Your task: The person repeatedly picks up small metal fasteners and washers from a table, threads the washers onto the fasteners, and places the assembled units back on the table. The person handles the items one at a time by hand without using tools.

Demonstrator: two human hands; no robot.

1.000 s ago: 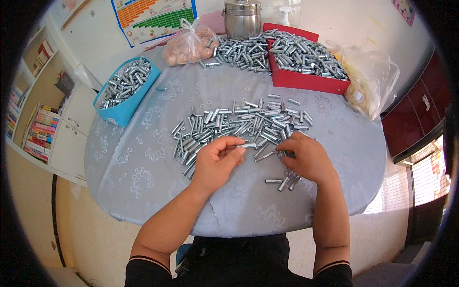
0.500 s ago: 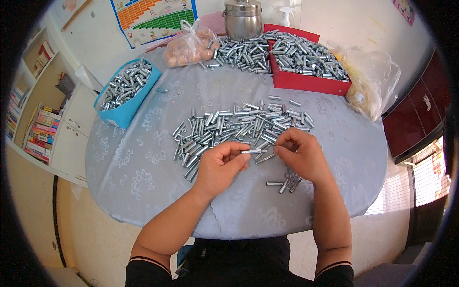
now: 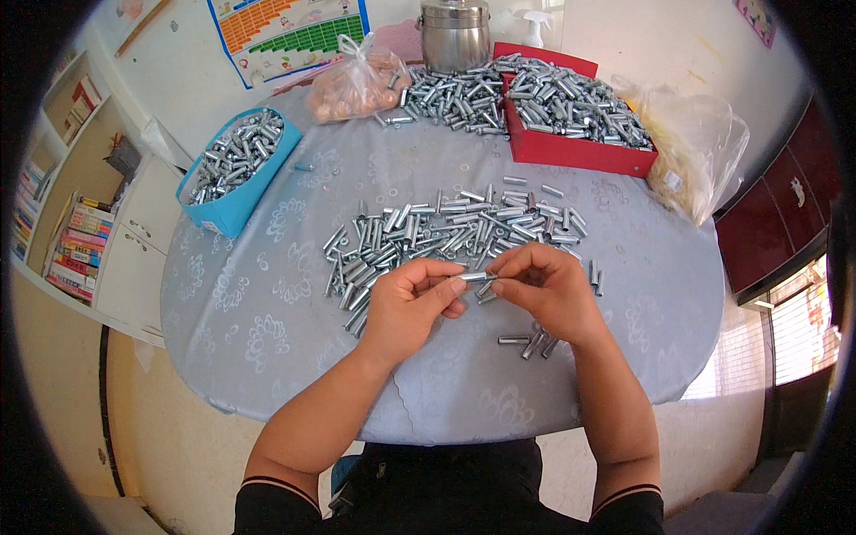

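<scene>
So the left hand [image 3: 412,299] has a shiny metal tube [image 3: 473,277] pinched between thumb and fingers, lying about level, with its free end at 3 o'clock. The right hand [image 3: 539,290] is right at that end, thumb and fingertips held narrow. Can't tell if they're gripping the tube itself or some tiny part, it's too small to see. The tube's basically mid-table [image 3: 303,366], just on the 6 o'clock side of a messy pile [image 3: 446,227] of similar metal bits. A few loose tubes [image 3: 514,340] sit at 5 o'clock from the hands. Going round the table: blue box [image 3: 245,194] full of metal pieces at 10, tied bag [image 3: 352,94] at 11, steel pot [image 3: 455,40] at 12, heaped red box [image 3: 580,155] at 1, clear bag [image 3: 700,160] at 2.
</scene>
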